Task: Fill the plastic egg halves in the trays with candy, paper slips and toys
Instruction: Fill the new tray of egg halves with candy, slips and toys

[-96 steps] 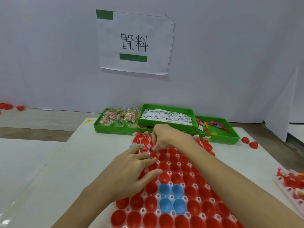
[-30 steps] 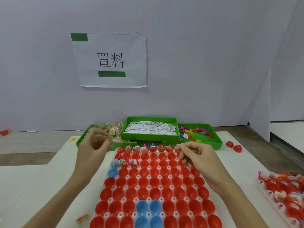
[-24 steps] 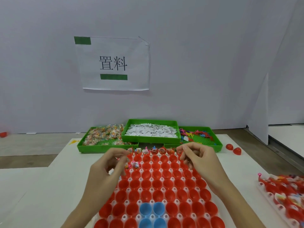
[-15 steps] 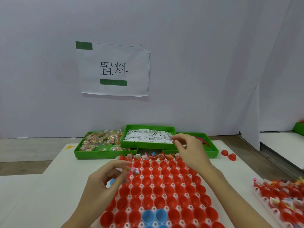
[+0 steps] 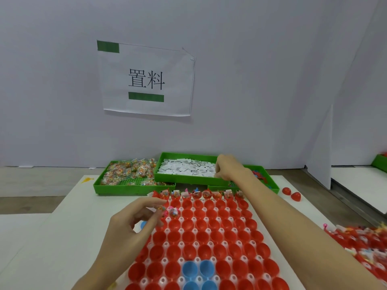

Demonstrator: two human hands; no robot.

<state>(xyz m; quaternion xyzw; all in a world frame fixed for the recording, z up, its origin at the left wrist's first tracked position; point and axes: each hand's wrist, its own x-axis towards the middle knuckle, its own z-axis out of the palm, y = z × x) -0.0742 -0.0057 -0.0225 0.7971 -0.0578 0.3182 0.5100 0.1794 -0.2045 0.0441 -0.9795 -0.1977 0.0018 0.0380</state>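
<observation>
Right hand: right hand reaches into the middle green tray, fingers curled among paper slips; whether it pinches one, I cannot tell.
Left hand: left hand pinches a small candy over the egg tray.
Risk: candy may slip and miss its red half.
Sign: wall sign reads "置料".

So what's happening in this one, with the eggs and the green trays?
A person is filling plastic egg halves set in a white tray. The right hand reaches into the middle green tray of paper slips; its fingertips are hidden, so a grip can't be confirmed. The left hand pinches a small candy over the second row. The far row already holds items, plus a couple of halves in the second; the rest look empty.
</observation>
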